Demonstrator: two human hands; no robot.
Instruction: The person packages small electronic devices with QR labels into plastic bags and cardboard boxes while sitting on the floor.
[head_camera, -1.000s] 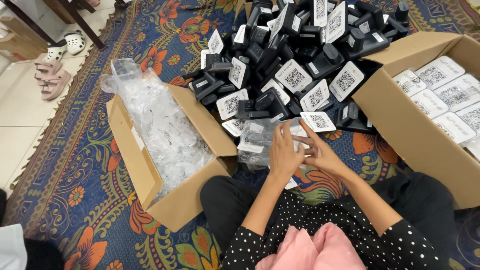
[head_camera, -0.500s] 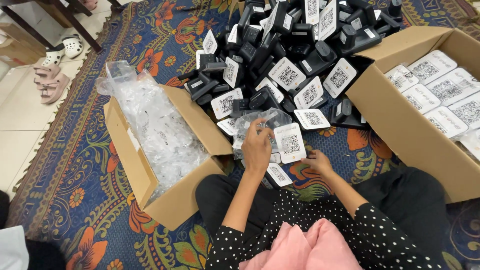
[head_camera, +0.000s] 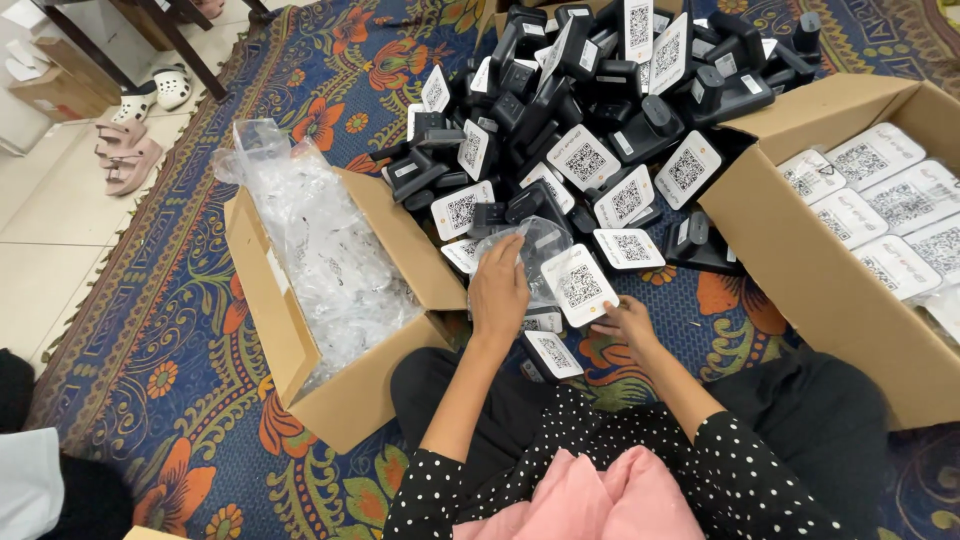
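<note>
**Hands at the foot of the pile**

Black devices (head_camera: 600, 110) heap between two cardboard boxes (head_camera: 340, 400). Her left hand (head_camera: 498, 290) grips a clear bag (head_camera: 540, 250); the right hand (head_camera: 628, 325) pinches a white card (head_camera: 578, 285) just beside it.

Floor: pale tile (head_camera: 40, 270), overlaid by blue floral rug (head_camera: 180, 330). Dark wooden furniture legs (head_camera: 190, 50) upper left. 2 pairs of sandals (head_camera: 135, 130) alongside.
</note>
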